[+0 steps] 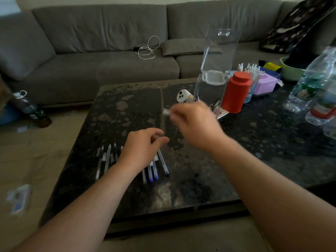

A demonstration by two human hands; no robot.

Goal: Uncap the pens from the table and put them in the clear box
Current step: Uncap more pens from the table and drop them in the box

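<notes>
Several pens [154,170] lie in a loose row near the front left of the dark stone table [200,170], some with blue tips. My left hand [143,150] hovers over them with its fingers curled and thumb and forefinger slightly apart; nothing shows between them. My right hand [194,122] is raised and blurred, closed on a pen [166,111] whose pale end sticks out to the left. The clear box [211,91] stands just behind that hand, its lid [221,48] tipped up and open.
A red canister [236,91], a white controller [182,96], a pink box [264,85] and small white bottles crowd the table beside the clear box. Plastic water bottles [312,82] stand at the right. A grey sofa [101,51] with a white cable lies behind.
</notes>
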